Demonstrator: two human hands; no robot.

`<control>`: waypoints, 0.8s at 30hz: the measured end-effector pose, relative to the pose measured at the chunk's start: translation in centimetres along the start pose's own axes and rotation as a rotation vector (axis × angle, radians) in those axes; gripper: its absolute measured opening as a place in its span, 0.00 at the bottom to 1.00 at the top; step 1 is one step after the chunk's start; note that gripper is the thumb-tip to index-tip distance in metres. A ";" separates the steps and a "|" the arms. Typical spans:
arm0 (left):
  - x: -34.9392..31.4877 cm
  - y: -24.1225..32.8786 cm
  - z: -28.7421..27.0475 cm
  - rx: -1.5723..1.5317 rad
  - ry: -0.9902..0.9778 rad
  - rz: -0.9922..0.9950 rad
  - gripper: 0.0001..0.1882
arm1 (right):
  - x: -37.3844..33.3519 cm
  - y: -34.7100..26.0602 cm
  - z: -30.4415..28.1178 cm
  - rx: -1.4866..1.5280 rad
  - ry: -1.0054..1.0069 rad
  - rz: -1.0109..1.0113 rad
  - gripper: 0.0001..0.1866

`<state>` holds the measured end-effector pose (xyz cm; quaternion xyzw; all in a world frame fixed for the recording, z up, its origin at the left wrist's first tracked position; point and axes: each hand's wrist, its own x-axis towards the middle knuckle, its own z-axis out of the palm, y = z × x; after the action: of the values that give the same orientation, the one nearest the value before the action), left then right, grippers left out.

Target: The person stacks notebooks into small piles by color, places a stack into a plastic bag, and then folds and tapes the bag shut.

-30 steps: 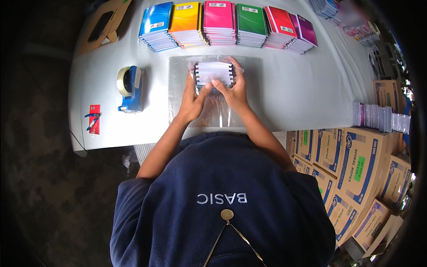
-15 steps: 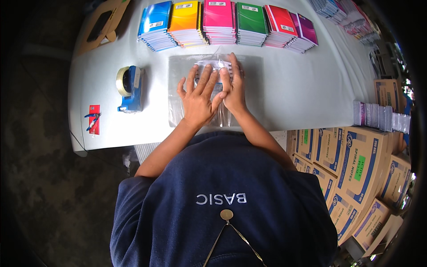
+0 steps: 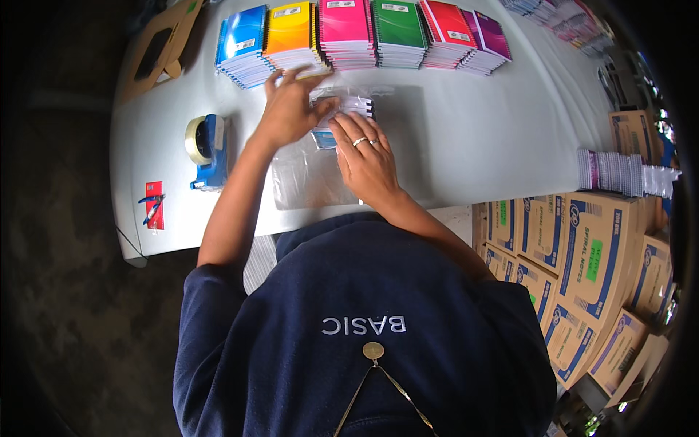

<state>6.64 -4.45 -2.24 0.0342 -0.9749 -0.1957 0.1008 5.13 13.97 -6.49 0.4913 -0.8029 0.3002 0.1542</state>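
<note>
On pale table (image 3: 495,131), notebooks (image 3: 324,138), white-paged, film-covered

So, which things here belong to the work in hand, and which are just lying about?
Likely the work: small notebook bundle, clear plastic, coloured notebook stacks, perhaps blue tape dispenser.
Likely lying about: blue-handled pliers, red card, cardboard piece, cartons.

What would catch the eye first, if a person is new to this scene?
Probably the row of bright notebook stacks along the far side of the table, blue at left through purple at right. Then the right hand on a notebook bundle in clear plastic, below the stacks, with the left hand at its upper left. Brown cartons at the lower right may come next.
</note>
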 end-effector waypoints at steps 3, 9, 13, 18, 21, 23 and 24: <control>3.2 -1.5 -1.1 -0.648 0.054 0.030 0.15 | 0.5 0.2 -0.2 0.016 0.011 -0.006 0.20; 2.0 -0.1 0.9 -0.432 0.025 0.146 0.16 | 0.5 -0.1 0.1 0.024 0.020 0.034 0.20; -1.1 2.9 2.0 -0.322 0.191 0.086 0.09 | 0.0 -0.4 1.1 -0.039 -0.005 0.108 0.17; -2.3 3.1 3.7 -0.416 0.380 0.047 0.07 | -0.1 1.2 2.7 0.111 0.173 0.040 0.11; -2.7 2.9 3.5 -0.470 0.258 0.036 0.10 | 0.0 1.5 3.6 0.365 0.478 0.080 0.24; -3.3 3.3 3.1 -0.247 0.260 0.124 0.13 | 0.3 1.4 2.8 0.358 0.427 0.134 0.33; -3.6 3.6 3.1 -0.135 0.257 0.168 0.15 | 0.4 1.4 2.4 0.359 0.397 0.159 0.37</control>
<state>9.42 0.44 -4.26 -0.0296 -0.9380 -0.2457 0.2429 3.85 12.59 -8.58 0.3777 -0.7269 0.5394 0.1951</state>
